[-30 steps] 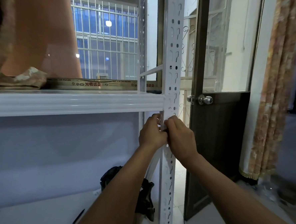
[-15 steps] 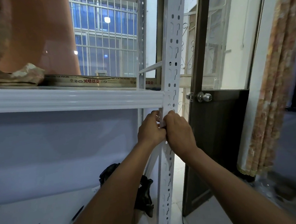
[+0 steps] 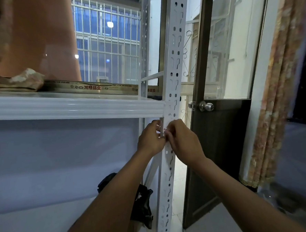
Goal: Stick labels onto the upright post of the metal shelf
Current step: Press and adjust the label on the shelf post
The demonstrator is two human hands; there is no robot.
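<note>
The label is a small pale slip with a trace of red. It shows only as a sliver between the fingertips of both hands and lies against the front face of the upright post. That spot is just below where the white shelf beam meets the post. How much of it is stuck down cannot be told.

The left hand comes in from the left of the post with its fingers curled, pinching the label's left edge at the post's corner. The right hand comes from the right with its fingers also curled, and its thumb and forefinger nip the label against the metal. The two hands nearly touch at the fingertips.

The post is white and punched with rows of round holes and keyhole slots. A second post stands farther back. On the shelf above the beam lie a long printed carton and a bundle of patterned cloth at the far left. A barred window is behind them.

A black bag sits low and near, beside the post's foot. To the right are a dark door with a metal door knob and a hanging curtain.
</note>
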